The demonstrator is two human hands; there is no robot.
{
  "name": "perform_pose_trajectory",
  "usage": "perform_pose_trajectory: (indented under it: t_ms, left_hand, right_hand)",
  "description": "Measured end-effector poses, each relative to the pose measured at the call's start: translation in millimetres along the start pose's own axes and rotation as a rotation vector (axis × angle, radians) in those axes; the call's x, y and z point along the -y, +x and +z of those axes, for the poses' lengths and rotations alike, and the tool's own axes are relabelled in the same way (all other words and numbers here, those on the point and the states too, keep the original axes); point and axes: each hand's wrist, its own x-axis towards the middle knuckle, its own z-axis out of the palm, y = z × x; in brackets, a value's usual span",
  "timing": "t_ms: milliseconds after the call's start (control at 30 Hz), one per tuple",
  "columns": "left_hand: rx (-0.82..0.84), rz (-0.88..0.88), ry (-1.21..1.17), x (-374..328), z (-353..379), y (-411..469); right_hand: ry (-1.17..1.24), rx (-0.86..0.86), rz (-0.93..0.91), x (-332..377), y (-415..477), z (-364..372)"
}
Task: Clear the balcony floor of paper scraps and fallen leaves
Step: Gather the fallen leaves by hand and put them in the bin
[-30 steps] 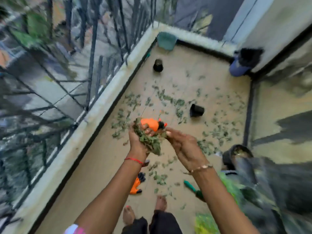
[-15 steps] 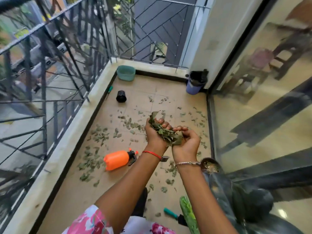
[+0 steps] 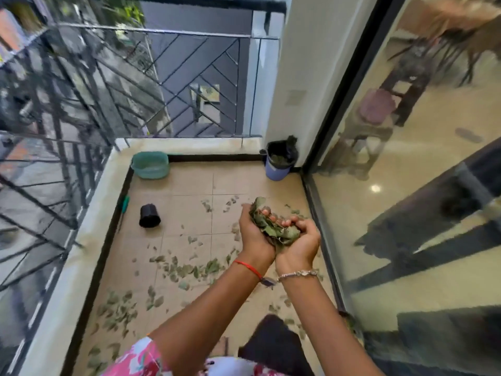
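Note:
A bunch of green leaves (image 3: 273,226) lies cupped between both hands, held above the tiled balcony floor (image 3: 189,191). My left hand (image 3: 253,234) wraps the bunch from the left, and my right hand (image 3: 301,242) presses against it from the right, fingers curled over the leaves. Many loose fallen leaves (image 3: 187,270) are scattered on the tiles below and to the left of my hands. A blue bin with a black liner (image 3: 279,161) stands in the far right corner with leaves inside.
A teal tub (image 3: 150,165) sits in the far left corner. A black pot (image 3: 149,215) lies tipped on the tiles, with a green-handled tool (image 3: 124,206) by the ledge. Metal railing (image 3: 81,85) runs along the left; a glass door (image 3: 406,172) bounds the right.
The view has risen and swung toward the far corner; the orange sprayer has left the view. Both hands stay cupped round the leaves and have moved forward toward the bin.

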Motion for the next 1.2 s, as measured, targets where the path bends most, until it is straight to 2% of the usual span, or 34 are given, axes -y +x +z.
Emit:
perform_pose_trajectory:
  t_ms: [267,533,667,900,1000,1200]
  left_hand:
    - [-0.045,-0.095,0.042,-3,89,164]
    - [-0.169,-0.069,-0.063,-1,202,403]
    - [-0.231,-0.059,-0.029,6,233,522]
    - [-0.35,-0.056,-0.016,23,225,729]
    - [-0.328,-0.04,-0.044,29,216,809]
    - [-0.422,-0.051,0.003,70,177,963]
  right_hand:
    - [-0.019,-0.095,0.001,16,171,75]
    - [-0.143,-0.154,0.147,31,425,171]
    - [-0.204,-0.194,0.179,30,543,203]
    - [-0.218,-0.295,0.169,-20,735,213]
    - [-0.292,-0.329,0.143,-49,818,204]
    - [-0.461,-0.397,0.133,-91,972,164]
